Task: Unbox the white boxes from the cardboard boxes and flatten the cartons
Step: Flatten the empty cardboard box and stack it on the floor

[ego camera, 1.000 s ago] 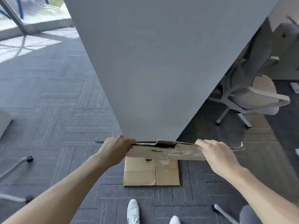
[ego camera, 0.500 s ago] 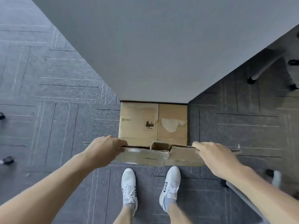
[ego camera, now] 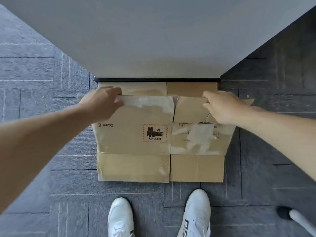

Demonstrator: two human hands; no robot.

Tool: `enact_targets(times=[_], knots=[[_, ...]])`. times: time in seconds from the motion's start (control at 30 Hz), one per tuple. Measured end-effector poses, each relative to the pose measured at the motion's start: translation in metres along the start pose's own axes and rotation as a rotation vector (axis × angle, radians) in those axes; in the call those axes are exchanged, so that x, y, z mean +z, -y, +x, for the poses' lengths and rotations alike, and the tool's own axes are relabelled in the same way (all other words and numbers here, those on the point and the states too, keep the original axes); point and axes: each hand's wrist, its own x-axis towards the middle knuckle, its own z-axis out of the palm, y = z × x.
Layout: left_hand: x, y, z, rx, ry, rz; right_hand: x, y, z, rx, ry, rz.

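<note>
Carton [ego camera: 136, 135], brown cardboard and folded flat, is held by its far edge in both hands, low over the grey carpet floor [ego camera: 51, 185] and just in front of a pale pillar [ego camera: 153, 40]. Its upper face carries the word PICO, a red-bordered battery label marked UN 3481, and patches of clear tape and torn paper. The left hand [ego camera: 102, 103] grips the far left corner, its fingers curled tightly over the edge and onto the taped strip. The right hand [ego camera: 224, 106] holds the far right flap in a narrower pinch, with its fingers laid over the top of the edge and its thumb on the near face, though motion blur hides exactly how they lie. Beneath it a second flat carton [ego camera: 196, 168] lies on the carpet with its far edge against the dark base of the pillar; it shows both beyond and nearer than the held one. Whether the two cartons touch I cannot tell. Two white shoes [ego camera: 120, 218] stand just short of the lower carton, and a chair castor [ego camera: 282, 212] sits at the lower right.
</note>
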Motion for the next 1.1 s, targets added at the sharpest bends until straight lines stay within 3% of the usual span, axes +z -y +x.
enact_targets(times=[0.27, 0.43, 0.6, 0.73, 0.8, 0.87, 0.93, 1.1], knots=[[0.050, 0.024, 0.080, -0.055, -0.039, 0.160, 0.040, -0.005, 0.092, 0.054, -0.069, -0.034], [0.075, 0.031, 0.109, -0.087, -0.047, 0.127, 0.059, -0.012, 0.123, 0.064, -0.093, -0.054], [0.094, 0.040, 0.118, -0.020, -0.191, 0.115, 0.072, -0.016, 0.138, 0.102, -0.135, 0.012], [0.109, 0.036, 0.100, 0.031, -0.365, 0.093, 0.090, 0.001, 0.114, 0.136, -0.286, 0.057], [0.126, 0.019, 0.076, 0.116, -0.295, 0.016, 0.111, 0.021, 0.085, 0.076, -0.204, 0.066], [0.153, -0.002, 0.050, 0.211, -0.075, 0.011, 0.137, 0.040, 0.062, -0.001, 0.011, 0.052], [0.176, -0.014, 0.037, 0.194, 0.066, 0.035, 0.160, 0.051, 0.055, -0.006, 0.170, 0.027], [0.186, -0.018, 0.055, 0.100, 0.127, -0.003, 0.172, 0.056, 0.071, 0.043, 0.248, 0.006]])
